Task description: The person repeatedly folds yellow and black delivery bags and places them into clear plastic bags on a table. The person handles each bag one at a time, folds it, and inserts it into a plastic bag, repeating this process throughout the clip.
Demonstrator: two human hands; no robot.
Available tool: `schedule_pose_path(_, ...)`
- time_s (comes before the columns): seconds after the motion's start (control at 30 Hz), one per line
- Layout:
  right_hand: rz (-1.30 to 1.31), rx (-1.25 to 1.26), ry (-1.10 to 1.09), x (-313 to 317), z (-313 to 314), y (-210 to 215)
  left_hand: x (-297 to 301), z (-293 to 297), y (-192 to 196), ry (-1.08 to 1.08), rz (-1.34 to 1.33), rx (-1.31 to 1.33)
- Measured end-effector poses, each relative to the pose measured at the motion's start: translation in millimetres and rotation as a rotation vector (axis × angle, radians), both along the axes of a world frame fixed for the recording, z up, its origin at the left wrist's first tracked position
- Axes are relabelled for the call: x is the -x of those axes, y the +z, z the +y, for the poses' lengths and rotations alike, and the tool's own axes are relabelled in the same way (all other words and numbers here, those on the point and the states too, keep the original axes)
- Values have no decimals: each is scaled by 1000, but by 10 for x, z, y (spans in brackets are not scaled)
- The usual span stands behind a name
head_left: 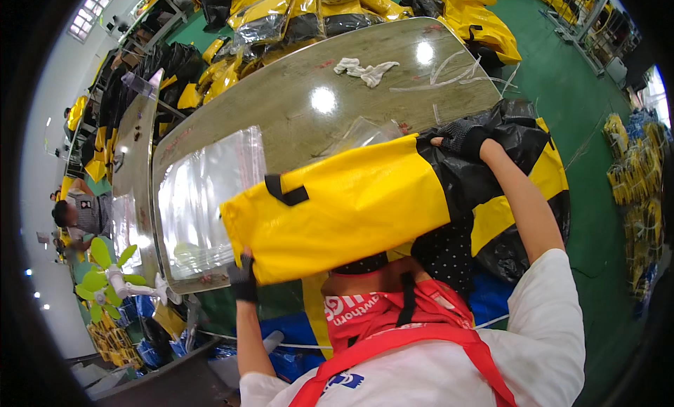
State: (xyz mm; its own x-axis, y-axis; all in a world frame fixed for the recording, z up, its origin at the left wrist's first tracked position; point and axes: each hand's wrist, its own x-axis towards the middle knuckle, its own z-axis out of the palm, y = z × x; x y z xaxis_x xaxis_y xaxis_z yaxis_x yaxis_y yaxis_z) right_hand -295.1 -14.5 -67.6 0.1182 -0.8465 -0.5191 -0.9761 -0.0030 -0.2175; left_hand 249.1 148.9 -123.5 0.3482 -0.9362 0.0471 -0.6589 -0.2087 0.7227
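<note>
A long yellow-and-black bag of shiny coated fabric (351,203) stretches across in front of me, over the near edge of the table. Near its left end is a black strap handle (286,191). My left hand (243,277), in a dark fingerless glove, grips the bag's lower left corner, the thumb on top. My right hand (463,139), gloved alike, is closed on the black section at the other end, where the fabric is bunched. Its fingertips are partly hidden. Below my right forearm hangs more yellow and black material (523,221).
On the wood-look table (281,105) lie a stack of clear plastic sleeves (210,196), a white rag (366,71) and pale strips (449,80). Bags are heaped (302,21) behind it. A green-bladed fan (112,277) stands left; a person (84,214) sits farther off.
</note>
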Motion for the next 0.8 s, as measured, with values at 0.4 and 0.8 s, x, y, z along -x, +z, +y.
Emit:
schedule_pose_path(0.4, 268, 424, 110, -95, 266, 307, 2422, -997, 335, -838, -758, 220)
schedule_pose_path(0.8, 213, 702, -13, 1120, 754, 106, 3134, -1223, 374, -742, -810, 407)
